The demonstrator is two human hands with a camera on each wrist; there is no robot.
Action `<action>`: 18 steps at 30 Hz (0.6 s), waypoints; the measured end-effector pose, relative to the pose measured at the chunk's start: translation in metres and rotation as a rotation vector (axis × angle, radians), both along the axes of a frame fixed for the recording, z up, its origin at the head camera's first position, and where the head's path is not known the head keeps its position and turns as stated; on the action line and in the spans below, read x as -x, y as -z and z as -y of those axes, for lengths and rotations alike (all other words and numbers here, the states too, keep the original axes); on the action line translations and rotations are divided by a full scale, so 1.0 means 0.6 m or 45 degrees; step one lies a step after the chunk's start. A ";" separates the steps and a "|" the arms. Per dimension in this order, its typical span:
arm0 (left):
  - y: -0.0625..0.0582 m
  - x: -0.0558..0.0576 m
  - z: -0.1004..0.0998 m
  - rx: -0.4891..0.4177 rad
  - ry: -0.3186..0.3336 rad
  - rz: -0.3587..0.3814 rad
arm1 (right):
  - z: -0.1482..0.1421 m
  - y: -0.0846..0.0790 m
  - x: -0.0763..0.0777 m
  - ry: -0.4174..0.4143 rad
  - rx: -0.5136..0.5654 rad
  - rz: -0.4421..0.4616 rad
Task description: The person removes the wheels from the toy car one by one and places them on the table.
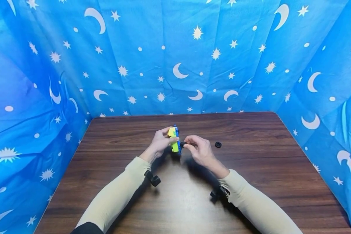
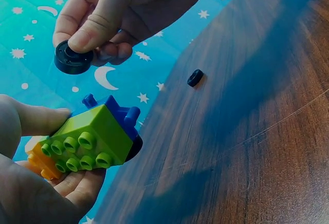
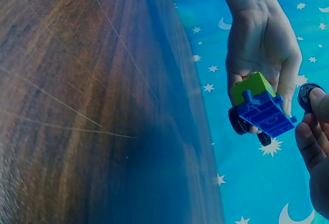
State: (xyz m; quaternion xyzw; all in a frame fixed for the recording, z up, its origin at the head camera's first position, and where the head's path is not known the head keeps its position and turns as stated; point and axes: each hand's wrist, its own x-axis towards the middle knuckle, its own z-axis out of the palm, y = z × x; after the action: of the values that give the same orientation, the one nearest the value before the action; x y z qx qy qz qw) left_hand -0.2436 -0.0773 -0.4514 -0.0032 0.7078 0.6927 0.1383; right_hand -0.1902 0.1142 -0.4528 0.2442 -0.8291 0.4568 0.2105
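Observation:
My left hand (image 1: 158,143) grips a toy block car (image 2: 105,131) between thumb and fingers, tilted on its side above the table. The car has a blue wheel base (image 3: 270,118) with stub axles, a green studded brick (image 2: 113,136) and a yellow-orange brick (image 2: 43,163). Two black wheels (image 3: 238,122) sit along one side of the base; bare blue axle stubs show on the other. My right hand (image 1: 203,151) pinches a black toy wheel (image 2: 70,64) between thumb and fingers, close beside those bare stubs. Another black wheel (image 1: 218,144) lies on the table right of my right hand.
The brown wood-grain table (image 1: 120,136) reaches back to a blue curtain (image 1: 152,58) with white moons and stars, which also hangs at both sides. Small black wrist devices (image 1: 152,178) are strapped to both light sleeves.

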 end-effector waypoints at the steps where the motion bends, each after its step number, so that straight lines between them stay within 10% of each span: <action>1: 0.000 0.000 0.000 -0.006 0.000 0.003 | -0.001 -0.001 0.001 0.000 0.002 -0.011; 18: 0.003 0.000 -0.003 0.007 0.028 0.022 | -0.023 -0.019 0.010 0.058 0.078 -0.049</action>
State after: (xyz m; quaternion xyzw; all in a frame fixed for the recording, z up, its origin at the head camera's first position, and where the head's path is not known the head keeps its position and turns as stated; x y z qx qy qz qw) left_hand -0.2437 -0.0756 -0.4529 -0.0016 0.7084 0.6893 0.1519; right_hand -0.1961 0.1278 -0.4413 0.2274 -0.8159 0.4722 0.2441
